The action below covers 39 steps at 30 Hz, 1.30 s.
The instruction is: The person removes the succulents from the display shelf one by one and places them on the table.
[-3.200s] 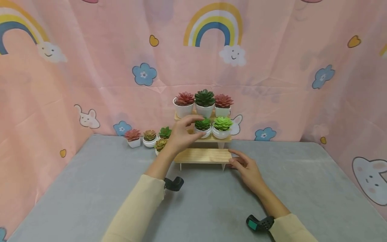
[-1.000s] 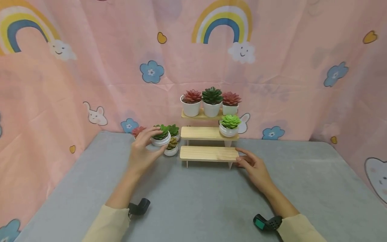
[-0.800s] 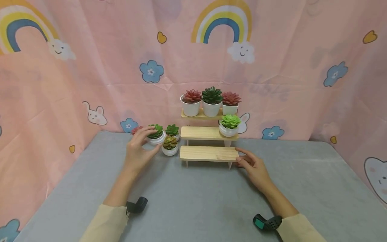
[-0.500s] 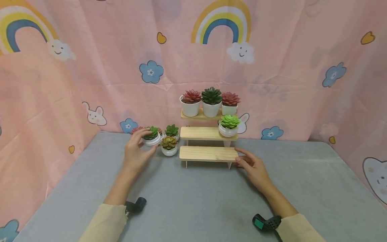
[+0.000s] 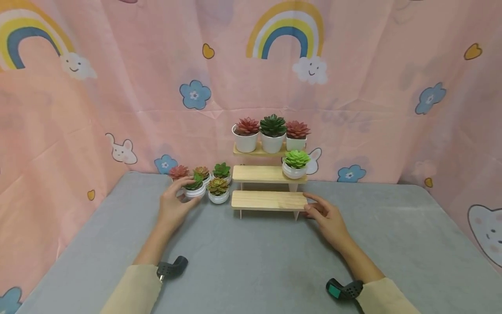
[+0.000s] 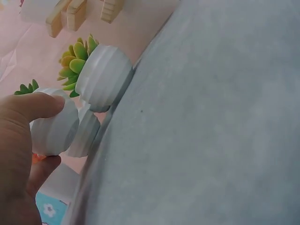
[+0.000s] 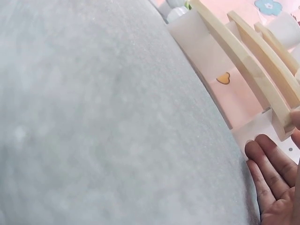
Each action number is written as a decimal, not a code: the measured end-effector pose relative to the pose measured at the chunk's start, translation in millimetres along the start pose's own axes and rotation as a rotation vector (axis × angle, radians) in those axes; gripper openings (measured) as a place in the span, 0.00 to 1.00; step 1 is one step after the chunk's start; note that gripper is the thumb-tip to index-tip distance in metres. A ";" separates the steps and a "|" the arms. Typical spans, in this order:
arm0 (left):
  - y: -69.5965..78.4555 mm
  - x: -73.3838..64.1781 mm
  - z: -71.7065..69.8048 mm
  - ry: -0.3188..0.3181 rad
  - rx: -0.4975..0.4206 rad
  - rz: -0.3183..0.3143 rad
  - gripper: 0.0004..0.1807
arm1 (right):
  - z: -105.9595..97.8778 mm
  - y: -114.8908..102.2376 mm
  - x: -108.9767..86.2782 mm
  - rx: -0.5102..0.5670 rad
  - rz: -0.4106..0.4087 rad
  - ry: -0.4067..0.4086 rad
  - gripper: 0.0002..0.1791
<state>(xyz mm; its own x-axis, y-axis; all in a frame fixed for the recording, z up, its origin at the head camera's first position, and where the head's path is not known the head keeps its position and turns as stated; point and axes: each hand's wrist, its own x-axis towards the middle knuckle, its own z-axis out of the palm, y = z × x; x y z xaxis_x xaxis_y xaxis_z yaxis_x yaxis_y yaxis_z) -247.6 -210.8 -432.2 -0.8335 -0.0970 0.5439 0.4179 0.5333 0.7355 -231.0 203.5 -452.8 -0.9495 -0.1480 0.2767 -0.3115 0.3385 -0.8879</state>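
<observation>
My left hand [image 5: 173, 207] holds a small green succulent in a round white ridged pot [image 5: 195, 192], thumb and fingers on opposite sides. In the left wrist view the thumb crosses the white pot [image 6: 54, 129]; I cannot tell whether its base touches the table. Close around it are a yellowish succulent [image 5: 218, 187], a brownish one [image 5: 201, 172], a green one [image 5: 222, 170] and a pink one [image 5: 178, 172]. My right hand [image 5: 326, 221] grips the right end of the bottom step of a three-tier wooden stand [image 5: 268, 200]; further fingers rest by its white side panel [image 6: 86, 14].
Three succulents stand on the top tier: red [image 5: 245, 142], dark green [image 5: 272, 141] and red in a square pot [image 5: 296, 143]. A bright green one [image 5: 294, 170] sits at the middle tier's right end. Behind the grey table [image 5: 251, 261] hangs a pink patterned cloth [image 5: 353, 87].
My left hand has taken the green succulent from the middle tier, carried it left and lowered it in front of the brownish and pink ones. The right hand stays at the stand.
</observation>
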 end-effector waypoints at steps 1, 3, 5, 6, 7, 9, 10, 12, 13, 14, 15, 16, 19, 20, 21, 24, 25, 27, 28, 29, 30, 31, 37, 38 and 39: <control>-2.6 -0.9 0.2 -0.005 -0.009 -0.004 0.23 | 0.6 0.1 -0.2 -0.002 0.001 -0.002 0.23; -7.3 -2.7 0.6 -0.014 -0.025 -0.009 0.23 | 1.7 0.5 -0.5 -0.003 0.005 -0.008 0.23; -11.5 -4.2 1.0 -0.028 -0.041 -0.014 0.24 | 2.8 1.2 -0.7 -0.001 0.007 -0.014 0.23; -13.0 -4.8 1.2 -0.041 -0.045 -0.014 0.25 | 3.2 1.5 -0.7 0.002 0.008 -0.015 0.23; -14.3 -5.0 1.3 -0.055 -0.040 -0.016 0.25 | 3.5 1.8 -0.7 0.004 0.010 -0.013 0.23; -15.0 -5.2 1.5 -0.088 -0.028 -0.020 0.26 | 3.6 2.4 -0.4 0.006 0.011 -0.009 0.23; -14.3 -5.2 1.6 -0.101 -0.033 -0.024 0.27 | 3.6 2.5 -0.2 0.007 0.012 -0.005 0.23; -10.4 -4.7 1.5 -0.120 -0.053 -0.035 0.26 | 3.0 2.2 0.0 0.007 0.017 0.000 0.23; -6.4 -4.8 1.0 -0.125 -0.060 -0.042 0.25 | 2.7 1.8 0.0 0.008 0.020 0.000 0.23; -2.0 -5.1 0.3 -0.127 -0.069 -0.048 0.24 | 2.3 1.2 0.0 0.008 0.024 0.002 0.23; 2.7 -5.3 -0.5 -0.122 -0.082 -0.053 0.23 | 1.9 0.5 -0.1 0.007 0.027 0.003 0.23; 7.5 -5.6 -1.4 -0.117 -0.084 -0.058 0.22 | 1.6 -0.2 -0.2 0.008 0.030 0.003 0.23; 20.9 -6.8 -4.6 -0.108 -0.068 -0.067 0.19 | 0.8 -2.1 -0.6 0.004 0.038 -0.001 0.24; 23.3 -6.9 -5.2 -0.108 -0.066 -0.068 0.18 | 0.5 -2.5 -0.6 0.003 0.039 -0.002 0.24; 25.1 -6.7 -5.6 -0.109 -0.062 -0.065 0.18 | 0.2 -2.6 -0.6 0.000 0.040 -0.002 0.24; 26.5 -5.7 -5.2 -0.124 -0.067 -0.053 0.18 | -0.8 -2.3 -0.4 -0.008 0.038 -0.003 0.24; 25.4 -5.3 -4.2 -0.129 -0.073 -0.047 0.18 | -1.6 -1.9 -0.8 -0.011 0.036 -0.002 0.24; 21.5 -4.0 -1.7 -0.133 -0.083 -0.038 0.18 | -2.9 -1.4 -1.5 -0.016 0.032 0.003 0.24; 18.4 -3.4 -0.4 -0.134 -0.098 -0.043 0.18 | -3.3 -1.2 -1.9 -0.019 0.030 0.006 0.23; 14.2 -2.6 0.8 -0.134 -0.109 -0.050 0.18 | -3.6 -1.2 -2.1 -0.019 0.029 0.009 0.23; 10.1 -1.9 1.8 -0.131 -0.120 -0.061 0.18 | -3.7 -1.1 -2.3 -0.019 0.027 0.011 0.23; 6.0 -1.1 2.5 -0.128 -0.132 -0.077 0.18 | -3.6 -1.2 -2.3 -0.019 0.025 0.012 0.23; -3.6 3.1 0.5 -0.092 -0.132 -0.139 0.15 | -0.5 -1.7 -0.9 -0.016 0.012 0.010 0.23; -1.8 3.8 -0.4 -0.087 -0.115 -0.134 0.15 | 0.0 -1.8 -0.7 -0.012 0.012 0.012 0.23; 1.2 4.7 -1.4 -0.083 -0.106 -0.126 0.14 | 0.3 -1.9 -0.6 -0.008 0.016 0.015 0.23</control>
<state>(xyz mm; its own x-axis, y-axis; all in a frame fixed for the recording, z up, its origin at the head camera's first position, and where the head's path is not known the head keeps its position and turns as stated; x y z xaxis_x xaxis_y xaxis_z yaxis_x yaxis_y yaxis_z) -250.5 -211.8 -428.2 -0.9069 -0.0851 0.4126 0.3403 0.4295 0.8365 -229.8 202.6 -451.4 -0.9546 -0.1291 0.2683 -0.2970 0.3480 -0.8892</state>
